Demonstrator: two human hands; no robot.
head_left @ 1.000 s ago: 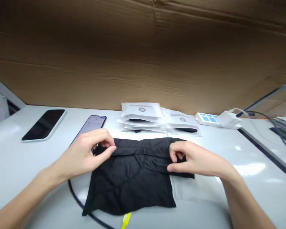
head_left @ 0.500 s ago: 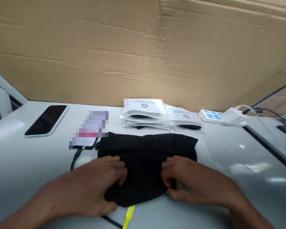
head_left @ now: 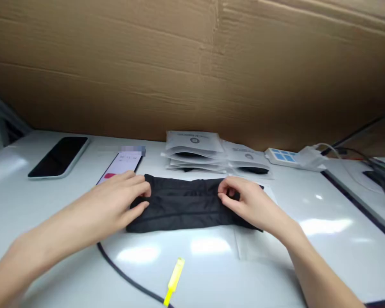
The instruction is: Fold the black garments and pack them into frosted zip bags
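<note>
A piece of folded black cloth (head_left: 186,209) lies as a wide flat strip on the white table, with creases running lengthwise. My left hand (head_left: 123,199) is on its left end, fingers curled and thumb close below them, gripping the fabric's fold. At the other end my right hand (head_left: 252,199) pinches the cloth between thumb and forefinger. What kind of garment or item it is cannot be made out. Part of a clear plastic sheet or bag (head_left: 256,246) shows beneath and beside the cloth's right end.
Behind the cloth are stacked printed bags (head_left: 195,145) and another bag (head_left: 248,158) with black contents. Two phones, one dark (head_left: 59,157) and one lit (head_left: 123,164), lie at left. A black cable with a yellow tag (head_left: 176,276) runs in front; a power strip (head_left: 282,157) sits right. Cardboard (head_left: 192,68) rises behind.
The cloth's near part has been folded away from me, making it a narrower strip. Both hands have moved farther out over the table, and the yellow tag shows more fully.
</note>
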